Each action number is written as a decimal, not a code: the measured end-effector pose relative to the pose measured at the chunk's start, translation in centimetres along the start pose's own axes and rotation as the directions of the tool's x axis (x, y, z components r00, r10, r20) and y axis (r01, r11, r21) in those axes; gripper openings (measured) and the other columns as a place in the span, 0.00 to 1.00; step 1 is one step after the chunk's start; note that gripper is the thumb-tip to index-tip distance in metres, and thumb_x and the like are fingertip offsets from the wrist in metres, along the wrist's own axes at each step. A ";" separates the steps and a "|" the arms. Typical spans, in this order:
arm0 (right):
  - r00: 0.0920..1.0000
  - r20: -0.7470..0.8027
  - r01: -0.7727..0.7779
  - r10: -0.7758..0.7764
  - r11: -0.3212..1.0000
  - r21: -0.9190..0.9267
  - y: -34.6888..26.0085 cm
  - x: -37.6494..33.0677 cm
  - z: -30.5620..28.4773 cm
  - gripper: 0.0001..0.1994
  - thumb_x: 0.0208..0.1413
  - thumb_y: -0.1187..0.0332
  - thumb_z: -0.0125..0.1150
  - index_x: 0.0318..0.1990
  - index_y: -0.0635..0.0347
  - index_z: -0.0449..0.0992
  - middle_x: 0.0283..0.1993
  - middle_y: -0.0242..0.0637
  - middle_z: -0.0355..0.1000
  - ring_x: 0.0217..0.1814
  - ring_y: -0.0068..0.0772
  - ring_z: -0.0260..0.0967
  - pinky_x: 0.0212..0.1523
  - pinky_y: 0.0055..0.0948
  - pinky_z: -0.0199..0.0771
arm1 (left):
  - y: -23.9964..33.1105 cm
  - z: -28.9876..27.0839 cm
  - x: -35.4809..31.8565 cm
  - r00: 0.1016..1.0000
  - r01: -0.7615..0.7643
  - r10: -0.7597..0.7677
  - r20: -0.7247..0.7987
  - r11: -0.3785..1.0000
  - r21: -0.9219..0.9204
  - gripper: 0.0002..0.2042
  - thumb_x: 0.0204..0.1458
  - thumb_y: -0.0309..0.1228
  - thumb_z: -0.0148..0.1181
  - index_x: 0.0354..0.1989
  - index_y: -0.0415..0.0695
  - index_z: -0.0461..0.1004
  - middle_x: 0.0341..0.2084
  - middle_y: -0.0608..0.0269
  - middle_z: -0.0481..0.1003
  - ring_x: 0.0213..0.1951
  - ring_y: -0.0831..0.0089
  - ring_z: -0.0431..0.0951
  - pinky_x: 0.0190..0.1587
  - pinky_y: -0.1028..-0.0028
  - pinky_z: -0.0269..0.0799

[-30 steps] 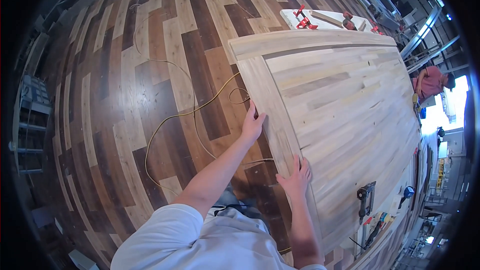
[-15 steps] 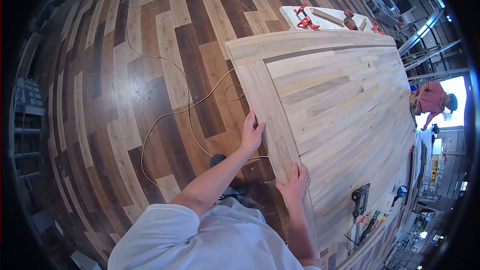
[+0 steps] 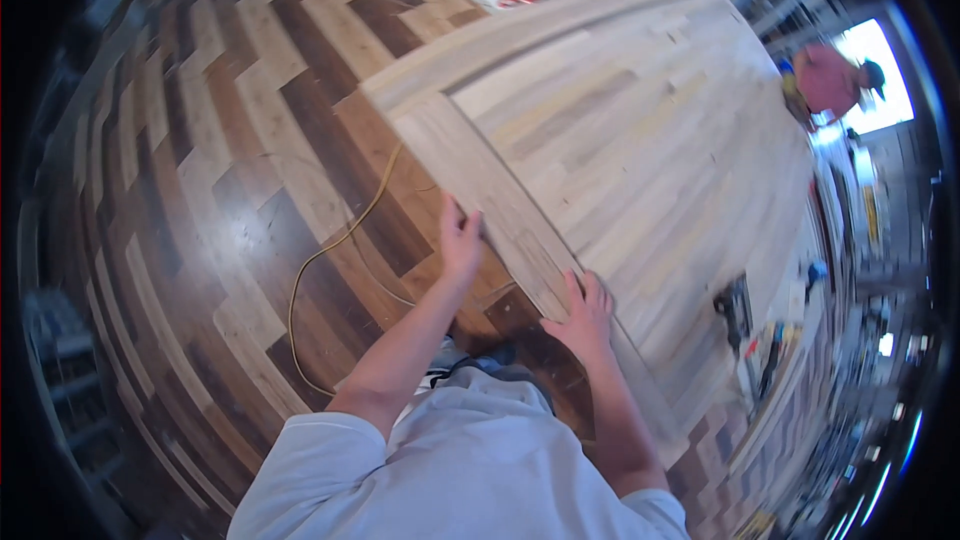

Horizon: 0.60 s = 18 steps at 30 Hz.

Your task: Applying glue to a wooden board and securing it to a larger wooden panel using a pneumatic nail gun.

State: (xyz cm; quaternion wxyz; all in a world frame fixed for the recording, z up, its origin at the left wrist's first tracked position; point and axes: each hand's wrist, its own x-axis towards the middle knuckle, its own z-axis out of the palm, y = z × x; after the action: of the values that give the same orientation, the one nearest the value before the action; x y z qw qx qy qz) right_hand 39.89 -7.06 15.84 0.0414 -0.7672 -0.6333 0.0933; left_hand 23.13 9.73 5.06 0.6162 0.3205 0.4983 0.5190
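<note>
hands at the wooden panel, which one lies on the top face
The right hand: its fingers lie atop the wooden panel, while the left hand is at the outer edge.

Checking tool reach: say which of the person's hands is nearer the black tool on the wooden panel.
Right. The right hand rests on the wooden panel, left of the black tool and apart from it; the left hand is at the panel's edge, farther left.

No words, labels, brands, numbers or signs could be read.
</note>
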 end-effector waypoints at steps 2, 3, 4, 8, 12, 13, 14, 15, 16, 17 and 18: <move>0.999 0.009 -0.051 0.051 0.999 0.006 1.2 -1.0 -0.4 0.49 0.31 0.54 0.74 0.66 0.45 0.56 0.67 0.51 0.47 0.68 0.54 0.48 0.67 0.56 0.42 | 2.9 1.8 -1.1 0.984 0.171 -0.174 0.036 0.983 0.066 0.34 0.57 0.24 0.53 0.69 0.43 0.43 0.63 0.55 0.57 0.51 0.71 0.69 0.49 0.75 0.69; 0.998 0.005 -0.056 0.056 0.998 0.021 0.4 -1.2 -0.6 0.49 0.31 0.54 0.73 0.66 0.45 0.55 0.68 0.52 0.45 0.69 0.55 0.47 0.68 0.58 0.39 | 1.5 -0.3 -0.1 0.998 0.050 -0.052 0.025 0.997 0.058 0.34 0.58 0.26 0.53 0.70 0.45 0.42 0.63 0.55 0.58 0.47 0.74 0.70 0.42 0.76 0.71; 0.995 0.015 -0.100 0.099 0.994 0.038 1.1 -2.2 -0.5 0.49 0.31 0.54 0.73 0.66 0.44 0.56 0.69 0.53 0.44 0.69 0.56 0.46 0.68 0.59 0.39 | 1.7 -0.6 -0.2 0.981 0.184 -0.186 0.057 0.982 0.039 0.34 0.58 0.27 0.53 0.70 0.48 0.42 0.64 0.56 0.55 0.46 0.75 0.70 0.42 0.76 0.71; 0.972 0.000 -0.234 0.234 0.971 0.045 3.6 -6.8 -1.0 0.48 0.29 0.58 0.74 0.66 0.42 0.58 0.68 0.50 0.47 0.69 0.55 0.47 0.67 0.58 0.42 | 2.8 -0.3 0.1 0.991 0.107 -0.108 0.083 0.994 0.013 0.35 0.57 0.29 0.54 0.70 0.51 0.43 0.62 0.66 0.57 0.47 0.72 0.68 0.44 0.69 0.69; 0.985 -0.043 -0.163 0.169 0.980 0.114 6.1 -8.5 -0.9 0.47 0.27 0.63 0.74 0.64 0.43 0.61 0.62 0.46 0.55 0.66 0.51 0.51 0.62 0.55 0.50 | 1.9 -1.2 1.4 0.976 0.096 -0.112 0.189 0.991 0.089 0.23 0.58 0.31 0.51 0.62 0.56 0.55 0.52 0.67 0.63 0.50 0.72 0.66 0.46 0.66 0.68; 0.982 -0.050 -0.177 0.182 0.979 0.100 6.0 -8.6 -0.9 0.46 0.26 0.64 0.74 0.63 0.44 0.62 0.60 0.45 0.57 0.65 0.49 0.52 0.61 0.54 0.51 | 2.0 -0.7 0.6 0.976 0.048 -0.066 0.208 0.994 0.094 0.22 0.58 0.31 0.49 0.61 0.56 0.55 0.52 0.67 0.65 0.49 0.71 0.67 0.46 0.65 0.68; 0.979 -0.069 -0.183 0.192 0.975 0.129 6.4 -9.1 -0.4 0.46 0.25 0.64 0.74 0.63 0.43 0.63 0.59 0.44 0.58 0.65 0.47 0.53 0.61 0.53 0.51 | 2.8 0.5 -0.2 0.981 0.066 -0.087 0.171 0.990 0.124 0.22 0.59 0.30 0.47 0.62 0.57 0.55 0.51 0.67 0.66 0.49 0.70 0.68 0.46 0.64 0.68; 0.979 -0.090 -0.166 0.182 0.973 0.163 6.4 -9.1 0.0 0.46 0.25 0.64 0.74 0.62 0.42 0.63 0.58 0.44 0.59 0.65 0.46 0.53 0.61 0.53 0.51 | 3.1 0.1 -0.2 0.982 0.072 -0.086 0.166 0.994 0.084 0.19 0.58 0.28 0.50 0.58 0.57 0.60 0.44 0.71 0.69 0.42 0.75 0.69 0.41 0.70 0.70; 0.965 -0.109 -0.218 0.237 0.962 0.163 6.4 -9.3 0.3 0.46 0.25 0.64 0.74 0.62 0.42 0.63 0.58 0.44 0.59 0.65 0.46 0.53 0.61 0.53 0.51 | 3.3 0.2 -0.5 0.984 0.073 -0.090 0.151 0.991 0.116 0.20 0.58 0.29 0.51 0.58 0.57 0.59 0.44 0.70 0.68 0.42 0.75 0.69 0.41 0.69 0.70; 0.968 -0.099 -0.211 0.230 0.963 0.171 6.3 -9.4 0.4 0.46 0.24 0.64 0.74 0.62 0.42 0.63 0.58 0.43 0.59 0.65 0.45 0.53 0.61 0.53 0.51 | 3.6 0.2 -0.7 0.987 0.068 -0.088 0.133 0.987 0.147 0.20 0.58 0.30 0.51 0.58 0.56 0.59 0.44 0.70 0.68 0.42 0.75 0.69 0.41 0.68 0.70; 0.972 -0.090 -0.199 0.218 0.963 0.181 6.2 -9.5 0.5 0.46 0.24 0.64 0.74 0.61 0.41 0.64 0.57 0.42 0.59 0.64 0.44 0.53 0.62 0.53 0.51 | 3.4 -0.2 -0.4 0.987 0.090 -0.108 0.118 0.984 0.151 0.25 0.56 0.30 0.53 0.62 0.55 0.55 0.44 0.69 0.67 0.41 0.74 0.68 0.43 0.67 0.69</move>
State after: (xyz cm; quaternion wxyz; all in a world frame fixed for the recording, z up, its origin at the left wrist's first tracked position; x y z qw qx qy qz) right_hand 44.06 -17.64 15.08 0.1315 -0.8271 -0.5354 0.1089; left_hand 21.85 10.19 8.23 0.6463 0.3714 0.5104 0.4289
